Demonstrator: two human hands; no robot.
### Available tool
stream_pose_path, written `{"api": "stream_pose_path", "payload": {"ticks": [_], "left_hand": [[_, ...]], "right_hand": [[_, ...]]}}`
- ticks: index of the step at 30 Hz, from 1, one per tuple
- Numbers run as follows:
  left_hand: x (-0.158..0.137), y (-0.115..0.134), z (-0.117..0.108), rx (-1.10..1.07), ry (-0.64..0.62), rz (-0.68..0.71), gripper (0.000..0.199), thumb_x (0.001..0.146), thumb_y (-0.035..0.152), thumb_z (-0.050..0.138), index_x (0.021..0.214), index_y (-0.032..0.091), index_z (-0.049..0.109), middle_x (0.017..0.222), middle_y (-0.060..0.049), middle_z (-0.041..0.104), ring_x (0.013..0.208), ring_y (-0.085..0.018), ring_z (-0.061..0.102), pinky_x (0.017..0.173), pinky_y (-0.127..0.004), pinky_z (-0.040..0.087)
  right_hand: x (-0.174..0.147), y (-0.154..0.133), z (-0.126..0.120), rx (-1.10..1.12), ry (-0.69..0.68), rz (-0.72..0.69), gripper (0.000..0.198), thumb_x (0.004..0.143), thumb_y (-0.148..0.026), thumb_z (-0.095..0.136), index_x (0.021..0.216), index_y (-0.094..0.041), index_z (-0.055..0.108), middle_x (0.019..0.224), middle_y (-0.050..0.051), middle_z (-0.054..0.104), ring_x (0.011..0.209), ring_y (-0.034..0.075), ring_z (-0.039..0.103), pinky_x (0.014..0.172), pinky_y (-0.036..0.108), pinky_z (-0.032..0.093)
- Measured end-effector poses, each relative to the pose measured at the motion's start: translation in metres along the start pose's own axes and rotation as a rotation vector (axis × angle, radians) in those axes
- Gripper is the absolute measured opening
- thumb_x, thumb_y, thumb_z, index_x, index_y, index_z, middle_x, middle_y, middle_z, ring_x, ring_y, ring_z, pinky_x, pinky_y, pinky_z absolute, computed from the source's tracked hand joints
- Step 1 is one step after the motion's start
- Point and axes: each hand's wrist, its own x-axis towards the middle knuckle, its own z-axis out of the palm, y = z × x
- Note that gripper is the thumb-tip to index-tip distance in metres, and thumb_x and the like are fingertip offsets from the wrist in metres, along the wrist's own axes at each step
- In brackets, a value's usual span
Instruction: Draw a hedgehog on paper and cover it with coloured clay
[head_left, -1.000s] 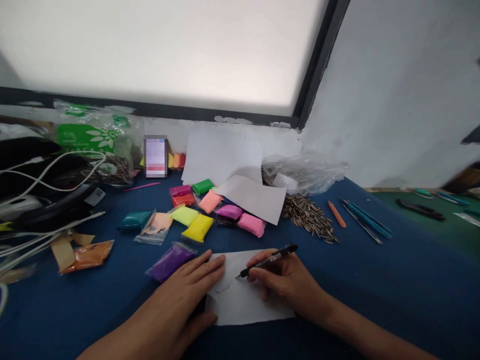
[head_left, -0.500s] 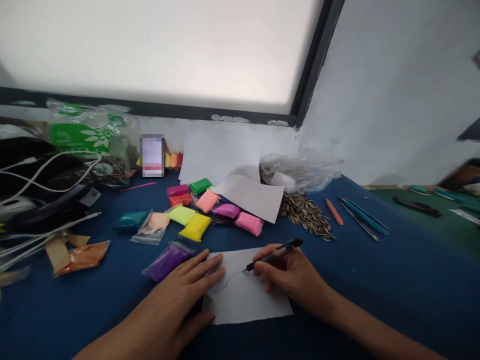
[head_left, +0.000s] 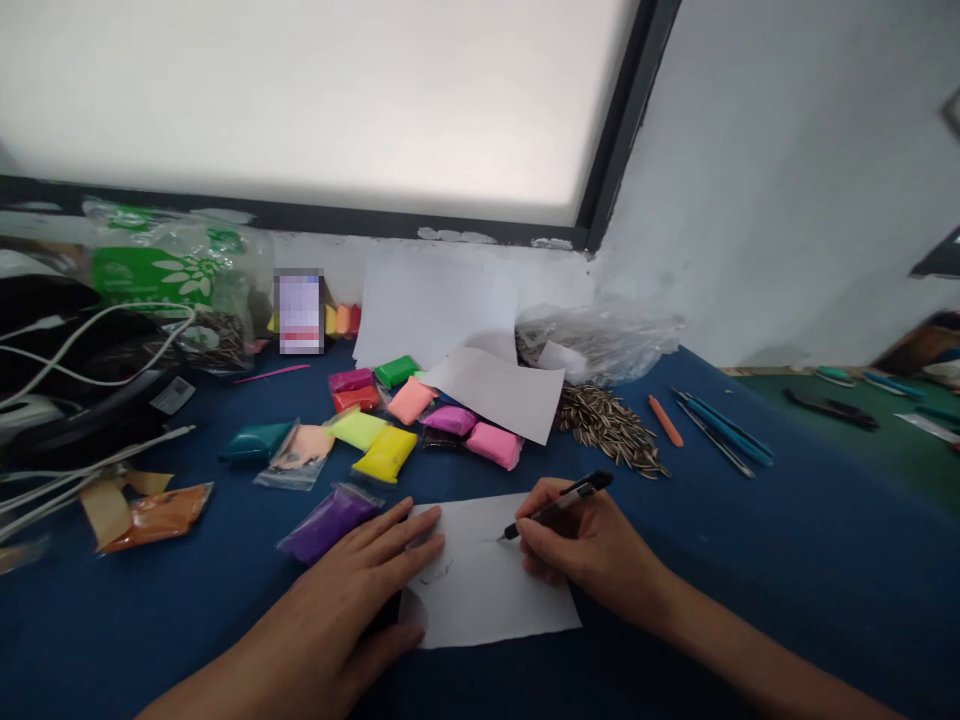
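A sheet of white paper (head_left: 495, 600) lies on the dark blue tabletop in front of me, with a faint drawn line on it. Flat across its left edge rests my left hand (head_left: 367, 570), fingers stretched out and holding nothing. My right hand (head_left: 577, 540) grips a black pen (head_left: 559, 507) between thumb and fingers, its tip at the paper's upper middle. Just beyond my left fingers is a packet of purple clay (head_left: 330, 522). Yellow (head_left: 386, 455) and pink (head_left: 495, 445) packets lie farther back.
Sunflower seeds (head_left: 611, 430) spill from a clear plastic bag (head_left: 607, 345) at the back. To their right are an orange stick (head_left: 665, 420) and blue tweezers (head_left: 724, 425). White cables (head_left: 90, 470) run along the left, near an orange packet (head_left: 161, 517). Blank sheets (head_left: 435, 300) lean against the wall.
The pen tip has moved slightly to the right across the paper along with my right hand. My left hand stays on the sheet. The whole view has shifted a little.
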Motion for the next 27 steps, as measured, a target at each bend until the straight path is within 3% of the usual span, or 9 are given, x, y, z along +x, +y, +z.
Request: {"api": "stream_pose_path", "payload": {"ticks": [8,18,23,27], "left_hand": [[-0.002,-0.002,0.005,0.013,0.061,0.014,0.063,0.095,0.027,0.064,0.152,0.042,0.042,0.161,0.003,0.038,0.148,-0.033,0.034,0.115,-0.056,0.037],[0.000,0.005,-0.003,0.085,0.022,-0.002,0.058,0.099,0.039,0.060,0.153,0.044,0.039,0.161,0.005,0.036,0.145,-0.033,0.038,0.111,-0.054,0.045],[0.004,0.005,0.008,0.184,0.070,0.002,0.056,0.100,0.048,0.057,0.153,0.040,0.041,0.159,0.001,0.044,0.143,-0.036,0.043,0.109,-0.059,0.047],[0.006,0.010,0.017,0.228,0.170,0.002,0.054,0.097,0.042,0.062,0.149,0.039,0.048,0.157,0.000,0.048,0.142,-0.038,0.046,0.110,-0.064,0.044]], "right_hand": [[-0.003,-0.002,-0.001,-0.009,-0.025,-0.052,0.018,0.077,-0.032,0.068,0.072,-0.020,0.055,0.054,-0.006,0.054,0.049,0.011,0.055,0.051,0.023,0.045],[-0.003,0.000,-0.004,-0.070,-0.023,-0.096,0.014,0.079,-0.026,0.066,0.072,-0.020,0.055,0.061,-0.005,0.053,0.055,0.013,0.058,0.054,0.024,0.045],[-0.003,0.001,-0.004,-0.074,-0.039,-0.132,0.014,0.079,-0.024,0.064,0.071,-0.020,0.054,0.058,-0.006,0.050,0.052,0.011,0.051,0.051,0.023,0.040],[-0.003,0.001,-0.004,-0.105,-0.034,-0.155,0.013,0.080,-0.024,0.063,0.072,-0.020,0.054,0.058,-0.006,0.050,0.053,0.012,0.051,0.051,0.024,0.038]]}}
